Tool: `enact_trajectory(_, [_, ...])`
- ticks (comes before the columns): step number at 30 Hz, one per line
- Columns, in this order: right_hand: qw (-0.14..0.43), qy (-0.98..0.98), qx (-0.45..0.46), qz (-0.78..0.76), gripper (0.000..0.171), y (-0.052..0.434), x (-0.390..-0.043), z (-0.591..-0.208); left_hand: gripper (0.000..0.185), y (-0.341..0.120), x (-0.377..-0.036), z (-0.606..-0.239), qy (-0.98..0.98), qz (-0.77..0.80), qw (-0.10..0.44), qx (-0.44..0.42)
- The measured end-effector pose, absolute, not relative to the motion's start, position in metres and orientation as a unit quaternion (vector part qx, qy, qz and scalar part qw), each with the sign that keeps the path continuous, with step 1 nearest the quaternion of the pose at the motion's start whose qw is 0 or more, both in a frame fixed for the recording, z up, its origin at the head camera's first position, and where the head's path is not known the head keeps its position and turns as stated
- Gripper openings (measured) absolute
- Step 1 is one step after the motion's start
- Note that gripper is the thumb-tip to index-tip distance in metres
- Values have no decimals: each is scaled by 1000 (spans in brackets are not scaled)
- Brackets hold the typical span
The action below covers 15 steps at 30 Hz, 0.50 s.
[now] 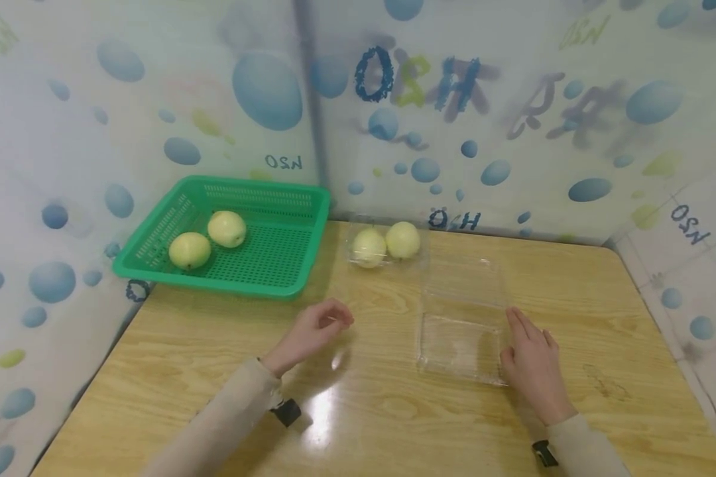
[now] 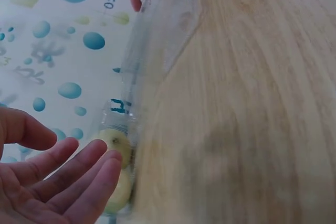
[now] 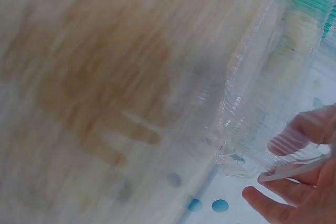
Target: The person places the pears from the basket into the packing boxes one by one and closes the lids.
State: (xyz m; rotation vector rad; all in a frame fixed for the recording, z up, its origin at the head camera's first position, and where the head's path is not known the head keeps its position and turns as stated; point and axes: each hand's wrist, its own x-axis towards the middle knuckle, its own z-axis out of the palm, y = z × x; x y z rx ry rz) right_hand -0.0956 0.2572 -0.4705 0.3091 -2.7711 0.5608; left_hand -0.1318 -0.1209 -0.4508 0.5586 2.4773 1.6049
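An unfolded clear plastic clamshell box [image 1: 461, 346] lies on the table, its lid half [image 1: 462, 281] toward the wall. My right hand [image 1: 534, 371] holds its right edge; in the right wrist view the plastic rim [image 3: 296, 170] runs between thumb and fingers. My left hand [image 1: 310, 334] hovers over the table left of the box. Its fingers are loosely bent, and the left wrist view shows nothing in its grasp. Behind, a second clear box [image 1: 358, 222] contains two pale yellow-green fruits [image 1: 403, 240], apples or pears by their look.
A green plastic basket [image 1: 262, 290] stands at the back left with two more pale fruits [image 1: 227, 229] in it. The wooden table [image 1: 394, 411] meets a wall covering [image 1: 513, 165] with printed blue drops at the back and sides.
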Motion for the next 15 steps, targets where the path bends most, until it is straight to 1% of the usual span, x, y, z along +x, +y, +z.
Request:
enact_trajectory(6, [142, -964, 100, 203, 62, 257, -96, -472, 13, -123, -140, -427, 838, 505, 28, 203])
enact_trajectory(15, [134, -967, 95, 195, 63, 257, -95, -472, 18, -137, -164, -380, 862, 459, 5, 216])
